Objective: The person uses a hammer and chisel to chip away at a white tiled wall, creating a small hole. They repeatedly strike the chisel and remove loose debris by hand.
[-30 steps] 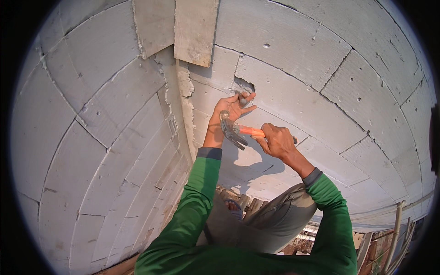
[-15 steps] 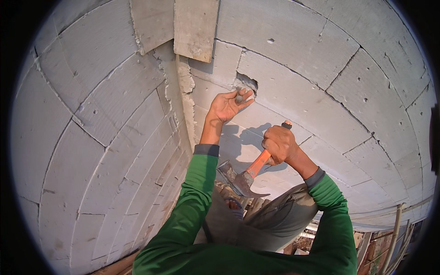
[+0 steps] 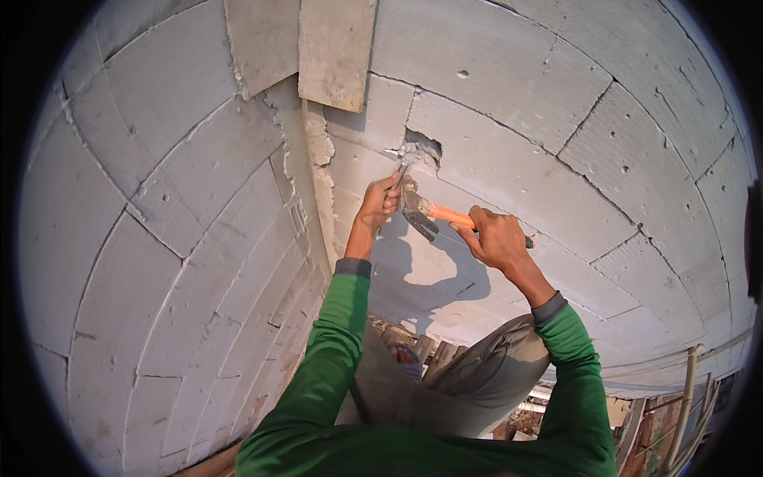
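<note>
My left hand (image 3: 377, 203) grips a dark metal chisel (image 3: 402, 169), its tip up at the ragged hole (image 3: 433, 147) in the block wall. My right hand (image 3: 494, 238) is closed on a claw hammer with an orange handle (image 3: 447, 213). The hammer's worn metal head (image 3: 418, 208) is at the lower part of the chisel, beside my left fingers, and partly hides it. Pale crumbled material shows in the hole around the chisel's tip.
A side block wall (image 3: 175, 207) meets the facing wall at a rough mortar corner, with two pale boards (image 3: 334, 52) above. My bent leg (image 3: 485, 374) and sandalled foot (image 3: 404, 358) are below, over wooden planks. Bamboo poles (image 3: 685, 397) stand at lower right.
The hammer has swung down and back up to the chisel. My left fingers, spread around the chisel earlier, are now curled on it, a little lower and further left.
</note>
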Motion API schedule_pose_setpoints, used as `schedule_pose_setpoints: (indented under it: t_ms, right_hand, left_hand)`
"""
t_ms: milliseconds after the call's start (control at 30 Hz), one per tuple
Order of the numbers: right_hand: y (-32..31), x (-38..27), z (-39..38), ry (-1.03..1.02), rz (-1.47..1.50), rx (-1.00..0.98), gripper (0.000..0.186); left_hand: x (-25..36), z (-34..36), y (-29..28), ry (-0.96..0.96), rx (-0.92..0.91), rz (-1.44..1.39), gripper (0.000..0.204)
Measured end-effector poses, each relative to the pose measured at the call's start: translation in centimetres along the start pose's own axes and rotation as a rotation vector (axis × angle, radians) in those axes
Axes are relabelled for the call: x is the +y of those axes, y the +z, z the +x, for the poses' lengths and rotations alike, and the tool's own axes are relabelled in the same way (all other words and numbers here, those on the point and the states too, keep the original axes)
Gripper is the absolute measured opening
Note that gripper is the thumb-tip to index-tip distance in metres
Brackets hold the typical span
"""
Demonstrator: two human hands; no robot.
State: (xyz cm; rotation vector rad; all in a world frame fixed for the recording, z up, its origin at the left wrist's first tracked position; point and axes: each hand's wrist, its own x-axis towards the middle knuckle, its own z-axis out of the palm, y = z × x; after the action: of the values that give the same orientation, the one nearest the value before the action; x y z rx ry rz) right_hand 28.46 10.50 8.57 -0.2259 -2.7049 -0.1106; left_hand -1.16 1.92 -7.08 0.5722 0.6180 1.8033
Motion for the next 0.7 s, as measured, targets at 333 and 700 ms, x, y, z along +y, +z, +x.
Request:
schedule_pose_setpoints:
  t_ms: [333,700]
  right_hand:
    - [-0.8,-2.0,0.6,-0.091,0.024,-0.008,0.046]
    - [-0.6,-2.3,-0.3,-0.074,0.019,-0.064,0.049]
  left_hand:
    - [-0.3,-2.8,6.8,0.513,0.469,1.088,0.037]
    - [-0.6,-4.5,11.3,0.175,0.866,1.524,0.037]
